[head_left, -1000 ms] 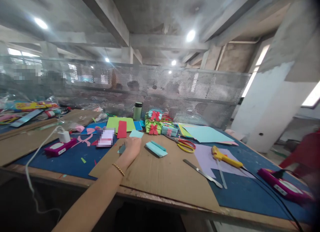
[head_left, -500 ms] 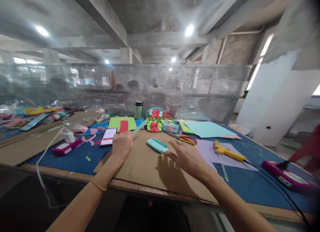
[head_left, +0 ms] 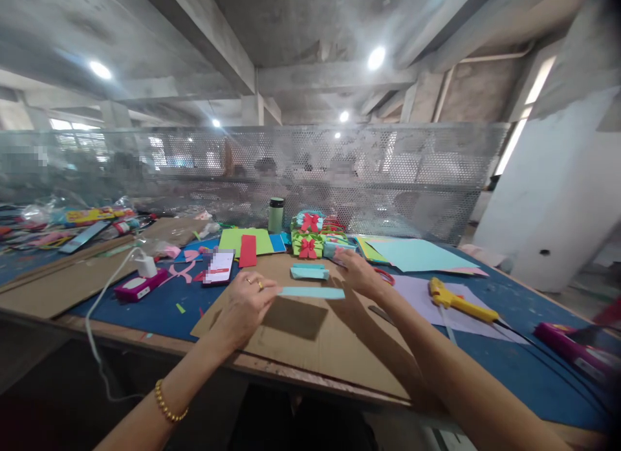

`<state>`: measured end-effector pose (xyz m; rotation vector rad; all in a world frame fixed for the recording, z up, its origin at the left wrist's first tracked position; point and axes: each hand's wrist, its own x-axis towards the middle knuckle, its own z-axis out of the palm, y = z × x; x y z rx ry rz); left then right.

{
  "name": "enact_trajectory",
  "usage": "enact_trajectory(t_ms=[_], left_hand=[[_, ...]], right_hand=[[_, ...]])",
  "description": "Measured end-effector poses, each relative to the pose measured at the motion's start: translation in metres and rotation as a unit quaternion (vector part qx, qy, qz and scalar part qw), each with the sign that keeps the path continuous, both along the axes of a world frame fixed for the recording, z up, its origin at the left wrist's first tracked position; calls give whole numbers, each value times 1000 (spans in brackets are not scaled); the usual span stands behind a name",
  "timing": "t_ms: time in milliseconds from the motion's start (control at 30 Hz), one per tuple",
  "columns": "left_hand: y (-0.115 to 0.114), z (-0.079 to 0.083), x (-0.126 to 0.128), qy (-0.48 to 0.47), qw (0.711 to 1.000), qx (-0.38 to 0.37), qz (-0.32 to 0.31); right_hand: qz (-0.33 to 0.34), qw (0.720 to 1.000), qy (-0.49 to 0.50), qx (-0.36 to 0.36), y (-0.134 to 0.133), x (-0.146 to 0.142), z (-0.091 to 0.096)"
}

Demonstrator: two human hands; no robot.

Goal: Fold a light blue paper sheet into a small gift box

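My left hand [head_left: 250,305] is closed, pinching one end of a light blue paper strip [head_left: 313,293], which stretches to the right above the cardboard. A folded light blue paper piece [head_left: 309,272] lies just beyond the strip. My right hand [head_left: 358,273] reaches forward, its fingertips beside a small light blue paper bag [head_left: 334,249]; whether they grip anything is unclear. Under and beside that hand are scissors, with the red handle [head_left: 387,277] partly hidden by my wrist. Next to the blue bag, small green paper bags [head_left: 306,245] with red bows are stacked.
Cardboard [head_left: 272,347] covers the blue tabletop in front of me. A yellow glue gun [head_left: 458,302] with a cord rests on purple paper at right. To the left are a phone [head_left: 219,267], a purple power block [head_left: 140,286] and red paper [head_left: 248,250]. A green bottle [head_left: 276,215] stands behind.
My left hand has brought the blue strip down and across the cardboard. The folded blue piece now lies farther back and turned. My right hand has moved forward toward the small bags.
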<state>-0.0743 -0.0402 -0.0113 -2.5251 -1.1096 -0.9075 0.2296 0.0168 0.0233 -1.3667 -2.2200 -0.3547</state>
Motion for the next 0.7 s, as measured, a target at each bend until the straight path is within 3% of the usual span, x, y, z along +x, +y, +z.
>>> enact_trajectory(t_ms=[100, 233, 333, 500, 700], left_hand=[[-4, -20, 14, 62, 997, -4, -38], [-6, -42, 25, 84, 995, 0, -54], [-8, -47, 26, 81, 995, 13, -57], [-19, -46, 19, 14, 998, 7, -64], [-21, -44, -1, -58, 994, -81, -34]], right_hand=[[-17, 999, 33, 16, -34, 9, -1], [118, 991, 24, -49, -102, 0, -20], [107, 991, -22, -80, -133, -11, -35], [92, 993, -60, -52, -138, -15, -44], [73, 992, -101, -29, -139, -18, -42]])
